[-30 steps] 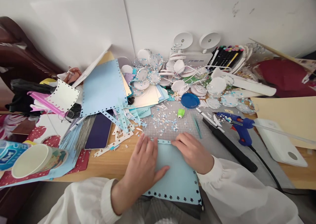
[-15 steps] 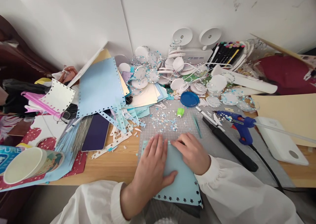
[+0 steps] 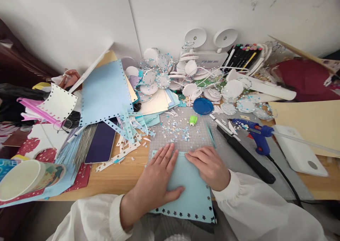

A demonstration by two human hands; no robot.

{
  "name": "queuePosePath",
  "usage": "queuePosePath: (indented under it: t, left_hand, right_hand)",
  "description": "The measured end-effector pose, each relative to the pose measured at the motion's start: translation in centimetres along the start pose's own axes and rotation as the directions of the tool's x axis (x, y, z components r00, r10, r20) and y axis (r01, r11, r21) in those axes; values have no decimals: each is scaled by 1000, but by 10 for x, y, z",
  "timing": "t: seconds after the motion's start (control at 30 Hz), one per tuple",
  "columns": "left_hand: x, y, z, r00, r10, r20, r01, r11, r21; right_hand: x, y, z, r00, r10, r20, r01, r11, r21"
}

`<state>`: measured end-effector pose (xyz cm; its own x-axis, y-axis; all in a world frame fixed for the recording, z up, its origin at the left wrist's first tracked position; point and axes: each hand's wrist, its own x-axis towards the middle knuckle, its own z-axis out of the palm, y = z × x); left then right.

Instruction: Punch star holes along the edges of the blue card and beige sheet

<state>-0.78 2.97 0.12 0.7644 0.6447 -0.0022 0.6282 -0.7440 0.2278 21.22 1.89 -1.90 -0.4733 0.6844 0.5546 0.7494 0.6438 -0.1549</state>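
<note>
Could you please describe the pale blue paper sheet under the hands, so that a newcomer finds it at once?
On the brown wooden table, find the grey gridded mat. The pale blue paper sheet lies at the mat's near side, reaching past the table's front edge. Unlike the other star-punched blue paper sheet, farther left, it has the left hand and right hand on it.

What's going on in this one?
A person's left hand lies flat on a pale blue sheet, while the right hand has its fingertips at the sheet's far edge, which looks folded over. Star-shaped holes line the near edge. Just beyond, tiny paper bits and a small green gadget lie on a gridded mat.
</note>
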Motion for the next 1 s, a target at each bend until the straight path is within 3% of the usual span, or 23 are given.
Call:
queuePosePath:
  t: [0.33, 0.57, 0.77, 0.87, 1.0]
  left_hand:
    - [-1, -4, 2, 999, 13, -38, -16, 997, -72]
    - [-2, -5, 1, 999, 29, -45, -33, 996, -81]
    - [-1, -5, 0, 999, 31, -29, -33, 997, -69]
    - [-1, -7, -1, 998, 36, -41, -39, 998, -54]
    - [-5, -14, -5, 998, 39, -47, -40, 999, -9]
  right_hand:
    - [-2, -4, -1, 1000, -23, 8, 24, 999, -40]
    - [1, -14, 0, 996, 88, 24, -87, 995, -54]
    - [3, -16, -2, 998, 8, 63, -9, 1000, 19]
    - [-2, -13, -6, 994, 19, 108, -26, 998, 63]
    - [-19, -5, -17, 992, 91, 86, -94, 995, 43]
